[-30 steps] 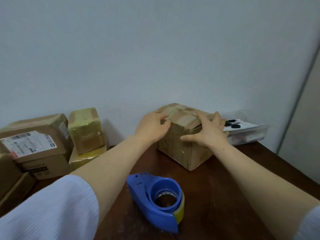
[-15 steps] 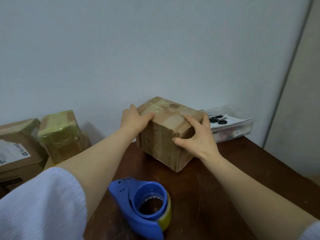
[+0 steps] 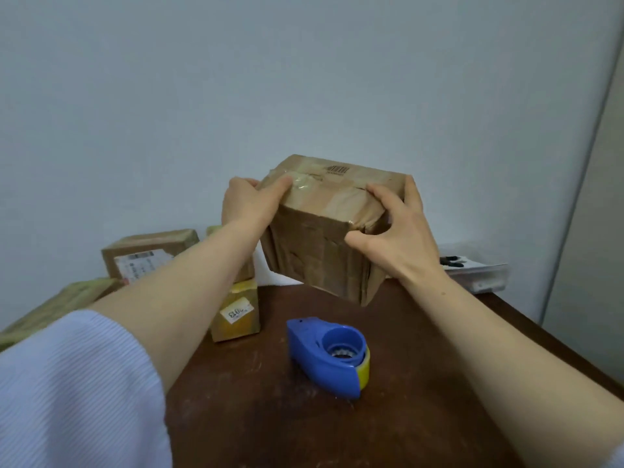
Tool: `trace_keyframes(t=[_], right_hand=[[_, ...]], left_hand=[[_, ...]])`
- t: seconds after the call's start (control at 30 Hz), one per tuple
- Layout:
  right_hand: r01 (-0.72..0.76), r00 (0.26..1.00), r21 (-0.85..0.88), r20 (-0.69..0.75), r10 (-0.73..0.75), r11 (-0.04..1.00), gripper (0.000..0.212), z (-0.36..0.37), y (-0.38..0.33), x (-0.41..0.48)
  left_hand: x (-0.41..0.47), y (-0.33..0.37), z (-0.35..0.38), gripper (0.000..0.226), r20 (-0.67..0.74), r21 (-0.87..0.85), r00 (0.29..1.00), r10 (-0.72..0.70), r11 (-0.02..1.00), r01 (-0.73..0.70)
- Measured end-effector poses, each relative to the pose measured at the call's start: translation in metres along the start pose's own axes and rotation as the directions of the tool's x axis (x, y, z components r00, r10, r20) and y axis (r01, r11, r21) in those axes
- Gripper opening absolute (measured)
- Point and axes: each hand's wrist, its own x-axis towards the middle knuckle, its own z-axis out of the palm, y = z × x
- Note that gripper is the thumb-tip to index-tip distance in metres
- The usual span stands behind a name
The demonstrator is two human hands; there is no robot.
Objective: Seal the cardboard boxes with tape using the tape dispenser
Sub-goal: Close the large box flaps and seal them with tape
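Box [image 3: 324,238]: one cardboard box, off the table [image 3: 337,434], held in the air above its far part. Old tape and a barcode print are on its top face.
Box, lie: one upright corner is turned toward me. The long axis runs roughly left to right, and the top tips a little my way.
Left hand [image 3: 248,204]: on the box's left end, thumb laid over the taped top edge. My fingers go round the far side, out of view.
Right hand [image 3: 395,238]: on the near right corner, thumb pressed to the near face, fingers over the top edge and the right side.
Hands, state: well apart, each gripping the box, which hangs between them.
Dispenser [image 3: 329,356]: blue, lying flat on the table with neither hand touching it.
Dispenser, bearing: below the box and nearer to me, between my two forearms.
Dispenser, lie: long axis from far left to near right, with the yellow tape roll at the near right end.
Nearer hand: the right, by my reckoning, though not by much.
Next move, judged: the box has to go down on the table, far of the dispenser, before either hand is free to reach back and down for it.
Hazard, judged: if I lower the box straight down toward me it could land on the dispenser.
Other stock: taped boxes [image 3: 148,255] at far left.
Tray [image 3: 479,275]: at far right, behind my right wrist.
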Motion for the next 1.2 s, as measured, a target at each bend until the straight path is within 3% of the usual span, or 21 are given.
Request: trace_keyframes(t=[0.1, 0.23, 0.33, 0.47, 0.5, 0.6, 0.7, 0.8, 0.87, 0.97, 1.07, 1.2], right_hand=[[0.051, 0.992, 0.031, 0.116, -0.054, 0.998, 0.079, 0.001, -0.037, -0.019], [0.078, 0.950, 0.096, 0.293, -0.103, 0.992, 0.079, 0.023, -0.068, -0.051], [0.055, 0.901, 0.180, 0.414, -0.126, 0.982, 0.070, 0.050, -0.075, -0.077], [0.013, 0.813, 0.192, 0.569, -0.123, 0.981, 0.073, 0.086, -0.066, -0.105], [0.014, 0.790, 0.175, 0.602, -0.118, 0.984, 0.073, 0.093, -0.062, -0.109], [0.027, 0.730, 0.175, 0.669, -0.139, 0.984, 0.073, 0.102, -0.046, -0.116], [0.023, 0.700, 0.233, 0.691, -0.182, 0.972, 0.074, 0.102, -0.034, -0.112], [-0.089, 0.795, 0.322, 0.593, -0.127, 0.943, 0.056, 0.102, -0.016, -0.099], [-0.091, 0.880, 0.171, 0.474, -0.001, 0.981, 0.044, 0.103, 0.004, -0.090], [-0.052, 0.884, -0.231, 0.443, 0.153, 0.972, 0.046, 0.105, 0.036, -0.084], [0.001, 0.809, -0.451, 0.525, 0.265, 0.892, 0.048, 0.114, 0.052, -0.088], [0.124, 0.764, -0.588, 0.570, 0.301, 0.800, 0.054, 0.128, 0.055, -0.093]], left_hand=[[-0.020, -0.006, -0.056, 0.067, -0.029, 0.045, 1.000, -0.006, 0.999, 0.007], [-0.051, -0.032, -0.123, 0.034, -0.021, 0.106, 0.998, -0.067, 0.992, 0.069], [-0.076, -0.068, -0.156, 0.016, -0.054, 0.175, 0.990, -0.133, 0.975, 0.140], [-0.104, -0.116, -0.174, 0.010, -0.048, 0.338, 0.974, -0.220, 0.914, 0.223], [-0.110, -0.125, -0.175, 0.014, -0.031, 0.395, 0.970, -0.241, 0.888, 0.233], [-0.115, -0.146, -0.176, 0.053, 0.030, 0.576, 0.952, -0.306, 0.783, 0.234], [-0.117, -0.140, -0.170, 0.051, 0.022, 0.760, 0.984, -0.176, 0.643, 0.098], [-0.114, -0.123, -0.157, 0.049, 0.219, 0.683, 0.973, 0.064, 0.702, -0.200], [-0.113, -0.114, -0.146, 0.057, 0.439, 0.602, 0.897, 0.044, 0.727, -0.331], [-0.118, -0.109, -0.135, 0.088, 0.658, 0.640, 0.737, -0.156, 0.631, -0.439], [-0.115, -0.113, -0.134, 0.112, 0.715, 0.655, 0.647, -0.263, 0.574, -0.491], [-0.112, -0.119, -0.134, 0.108, 0.729, 0.660, 0.634, -0.257, 0.507, -0.554]])
